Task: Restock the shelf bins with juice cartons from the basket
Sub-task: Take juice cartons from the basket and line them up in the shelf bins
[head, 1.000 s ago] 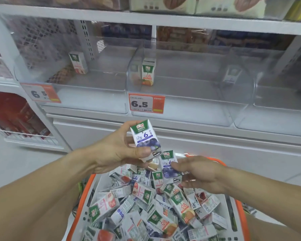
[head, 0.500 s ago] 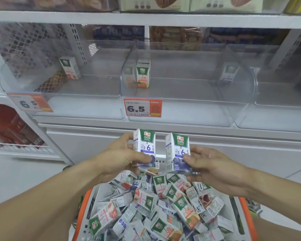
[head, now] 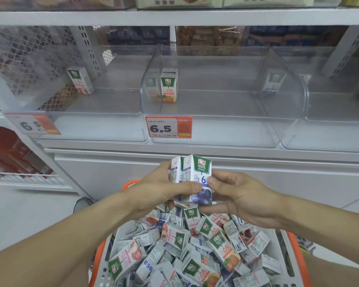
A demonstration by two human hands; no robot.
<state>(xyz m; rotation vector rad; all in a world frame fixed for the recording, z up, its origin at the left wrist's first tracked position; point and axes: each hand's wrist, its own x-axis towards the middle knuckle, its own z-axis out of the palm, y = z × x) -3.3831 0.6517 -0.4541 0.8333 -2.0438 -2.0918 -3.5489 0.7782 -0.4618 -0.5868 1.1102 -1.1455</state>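
Note:
Two blueberry juice cartons stand upright and pressed together above the basket. My left hand grips them from the left, thumb across the front. From the right, my right hand pinches the nearer carton. The orange-rimmed basket is heaped with several mixed cartons. Three clear shelf bins hold one carton each: a peach one at left, an orange one in the middle bin, a blueberry one at right.
Price tags reading 6.5 hang on the bin fronts. A white shelf ledge juts out below the bins. Another shelf runs close above them. Red packages fill a wire rack at lower left.
Both hands have come together and risen slightly, so the two blueberry cartons that were held apart now sit side by side in a joint grip.

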